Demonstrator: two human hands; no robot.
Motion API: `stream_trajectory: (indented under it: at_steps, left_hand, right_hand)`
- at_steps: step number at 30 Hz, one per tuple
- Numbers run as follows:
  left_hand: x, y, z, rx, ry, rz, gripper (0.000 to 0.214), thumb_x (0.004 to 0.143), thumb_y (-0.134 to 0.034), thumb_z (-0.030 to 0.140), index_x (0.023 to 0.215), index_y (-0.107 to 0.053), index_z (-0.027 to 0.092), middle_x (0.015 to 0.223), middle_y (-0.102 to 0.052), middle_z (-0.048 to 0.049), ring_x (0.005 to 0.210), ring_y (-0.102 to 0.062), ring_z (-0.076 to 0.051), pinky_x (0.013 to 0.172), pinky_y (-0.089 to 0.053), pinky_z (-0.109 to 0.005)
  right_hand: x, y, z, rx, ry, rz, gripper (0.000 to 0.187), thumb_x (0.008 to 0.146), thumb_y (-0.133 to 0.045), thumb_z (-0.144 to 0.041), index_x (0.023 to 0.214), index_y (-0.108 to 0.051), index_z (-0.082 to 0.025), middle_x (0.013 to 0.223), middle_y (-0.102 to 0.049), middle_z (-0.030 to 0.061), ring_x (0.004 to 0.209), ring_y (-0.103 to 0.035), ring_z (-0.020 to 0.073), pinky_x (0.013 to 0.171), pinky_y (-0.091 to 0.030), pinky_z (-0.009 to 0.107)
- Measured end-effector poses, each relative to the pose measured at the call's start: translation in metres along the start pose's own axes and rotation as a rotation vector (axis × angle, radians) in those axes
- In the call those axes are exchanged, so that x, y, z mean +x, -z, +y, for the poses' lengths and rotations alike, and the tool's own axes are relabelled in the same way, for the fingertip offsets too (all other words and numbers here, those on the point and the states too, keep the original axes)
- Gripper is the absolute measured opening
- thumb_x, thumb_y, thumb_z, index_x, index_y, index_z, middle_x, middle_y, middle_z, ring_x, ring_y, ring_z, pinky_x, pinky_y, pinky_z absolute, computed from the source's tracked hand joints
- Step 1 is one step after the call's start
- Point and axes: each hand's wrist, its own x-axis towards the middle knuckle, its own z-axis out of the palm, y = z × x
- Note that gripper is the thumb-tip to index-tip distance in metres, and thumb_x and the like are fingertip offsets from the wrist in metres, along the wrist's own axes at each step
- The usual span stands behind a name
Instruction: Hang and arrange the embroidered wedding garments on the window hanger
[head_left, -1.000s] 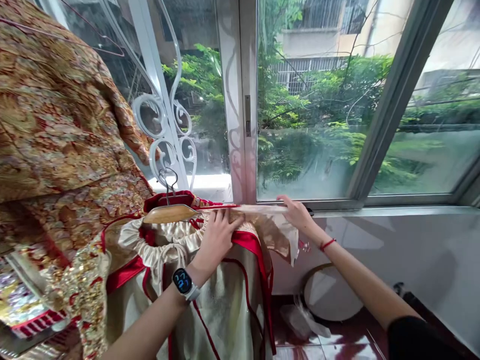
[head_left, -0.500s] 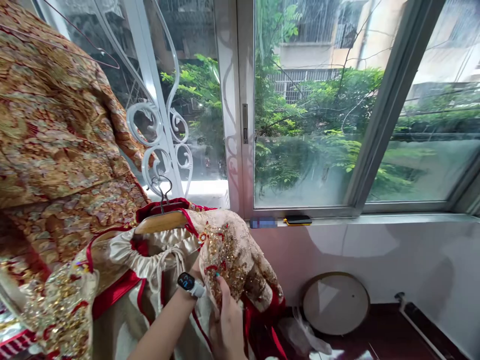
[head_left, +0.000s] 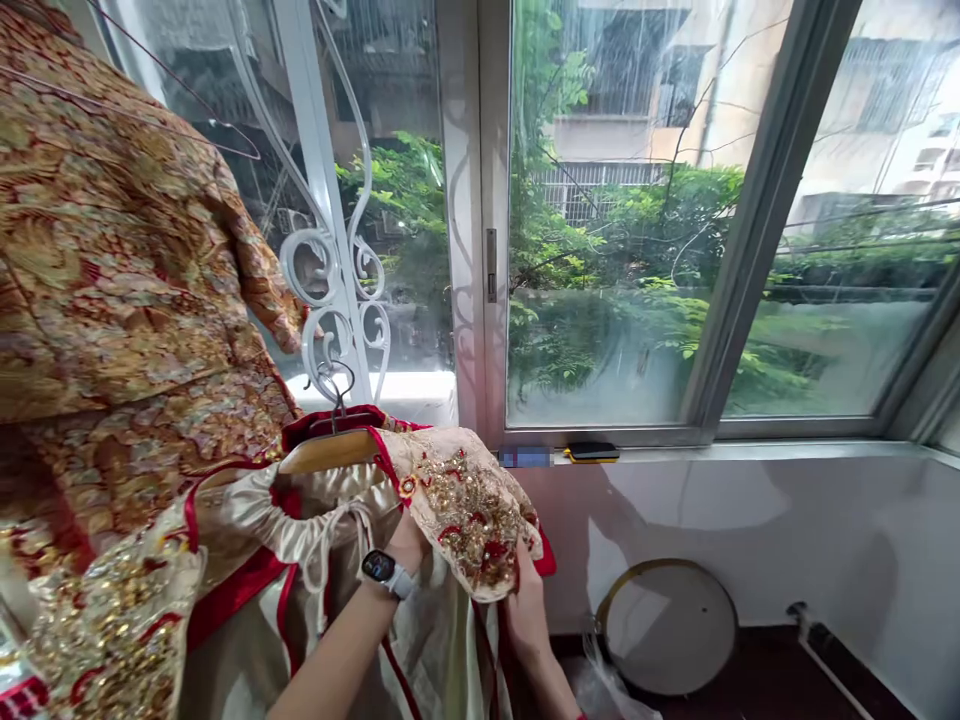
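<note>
1. Two hands on one garment here, all from the head view. The cream satin garment (head_left: 442, 650) with red trim hangs on a wooden hanger (head_left: 330, 452) at the near left. The hanger's hook is caught on the white scrolled grille (head_left: 337, 280) of the window.
2. The thing being worked is the embroidered flap (head_left: 465, 510), gold beads with red bits, draped over the right end of the hanger and hanging down the garment's front.
3. The left hand (head_left: 411, 548), smartwatch (head_left: 382, 570) on the wrist, goes up under the flap. Its fingers are hidden by the cloth, so I can't tell what that grip is doing.
4. The right hand (head_left: 525, 610) comes up from below, its grip pinched on the flap's lower right edge.
5. My read is that they're settling the flap over the hanger's shoulder. Any further tugging calls for a light touch, with the cloth supported from beneath, since beading like that looks easy to snag.
6. Around it, a big gold and red brocade robe (head_left: 112, 250) hangs at far left, touching the cream one. A dark flat gadget (head_left: 592, 452) lies on the window sill (head_left: 750, 448). Low down on the right, a round disc (head_left: 667, 625) leans on the wall by the floor (head_left: 750, 690), with a plastic bag (head_left: 607, 690) just beside it.
</note>
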Motion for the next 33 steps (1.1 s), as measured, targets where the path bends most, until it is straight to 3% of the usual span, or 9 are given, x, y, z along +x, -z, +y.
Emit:
stream_trajectory:
  at_steps: [7,10,12,17,21,25,29,31,33]
  left_hand:
    - [-0.042,0.025,0.062,0.456,-0.159,-0.031,0.035,0.084,-0.049,0.020,0.115,-0.066,0.023,0.111,-0.071,-0.0098,0.111,-0.061,-0.028,0.103,-0.042,-0.049]
    - [-0.034,0.054,0.103,0.700,-0.308,0.091,0.035,0.088,-0.047,0.018,0.119,-0.062,0.024,0.111,-0.069,-0.0066,0.104,-0.062,-0.022,0.092,-0.049,-0.038]
    - [-0.007,0.077,0.118,0.829,-0.397,0.146,0.046,0.086,-0.054,0.020,0.132,-0.053,0.025,0.130,-0.060,-0.0092,0.120,-0.052,-0.026,0.102,-0.041,-0.044]
    - [0.056,0.109,0.099,1.093,-0.322,-0.123,0.045,0.089,-0.056,0.048,0.128,-0.058,0.026,0.113,-0.065,-0.0100,0.105,-0.058,-0.027,0.088,-0.041,-0.040]
    - [0.059,0.106,0.082,1.165,-0.382,-0.097,0.038,0.090,-0.057,0.044,0.122,-0.062,0.026,0.109,-0.065,-0.0105,0.102,-0.057,-0.027,0.082,-0.039,-0.037]
    - [0.055,0.098,0.085,1.216,-0.305,-0.047,0.037,0.089,-0.059,0.041,0.122,-0.062,0.025,0.108,-0.066,-0.0125,0.100,-0.058,-0.029,0.081,-0.037,-0.039]
    - [0.064,0.090,0.090,1.222,-0.215,-0.018,0.030,0.091,-0.055,0.042,0.115,-0.065,0.026,0.104,-0.070,-0.0110,0.098,-0.060,-0.029,0.080,-0.036,-0.040]
    - [0.070,0.085,0.092,1.217,-0.175,0.008,0.028,0.093,-0.051,0.042,0.111,-0.067,0.026,0.101,-0.071,-0.0099,0.095,-0.062,-0.029,0.080,-0.036,-0.040]
    - [0.074,0.081,0.095,1.215,-0.137,0.036,0.027,0.094,-0.049,0.039,0.108,-0.067,0.024,0.098,-0.073,-0.0098,0.091,-0.064,-0.029,0.078,-0.036,-0.039]
  right_hand:
    - [0.039,0.081,-0.013,-0.024,-0.052,0.017,0.045,0.074,-0.046,-0.020,0.113,-0.068,-0.015,0.108,-0.074,0.0104,0.096,-0.069,0.0242,0.087,-0.053,0.033]
    - [0.028,0.075,-0.009,-0.026,-0.030,0.009,0.053,0.072,-0.045,-0.016,0.120,-0.065,-0.016,0.116,-0.071,0.0103,0.103,-0.067,0.0226,0.091,-0.052,0.032]
    - [0.012,0.058,-0.006,-0.032,0.001,0.065,0.057,0.070,-0.044,-0.014,0.125,-0.063,-0.015,0.120,-0.069,0.0112,0.110,-0.064,0.0223,0.096,-0.051,0.032]
    - [-0.026,0.029,0.015,-0.060,0.037,0.025,0.046,0.081,-0.041,-0.017,0.120,-0.066,-0.017,0.116,-0.071,0.0106,0.109,-0.066,0.0240,0.096,-0.052,0.037]
    - [-0.017,0.044,0.022,-0.087,0.044,0.017,0.048,0.083,-0.039,-0.020,0.122,-0.066,-0.016,0.116,-0.072,0.0102,0.109,-0.067,0.0246,0.097,-0.052,0.038]
    - [0.037,0.111,-0.040,-0.178,0.109,0.138,0.046,0.086,-0.040,-0.026,0.121,-0.067,-0.012,0.119,-0.070,0.0136,0.113,-0.065,0.0243,0.098,-0.051,0.038]
    - [0.062,0.179,-0.136,-0.351,0.298,0.009,0.045,0.090,-0.037,-0.022,0.126,-0.064,-0.019,0.115,-0.072,0.0098,0.101,-0.069,0.0212,0.087,-0.054,0.033]
    - [0.037,0.179,-0.151,-0.422,0.353,-0.041,0.046,0.089,-0.041,-0.020,0.132,-0.060,-0.023,0.112,-0.073,0.0089,0.096,-0.070,0.0212,0.083,-0.055,0.031]
    - [-0.005,0.145,-0.132,-0.412,0.382,-0.090,0.050,0.086,-0.042,-0.014,0.129,-0.063,-0.028,0.100,-0.076,0.0071,0.084,-0.072,0.0205,0.077,-0.057,0.029]
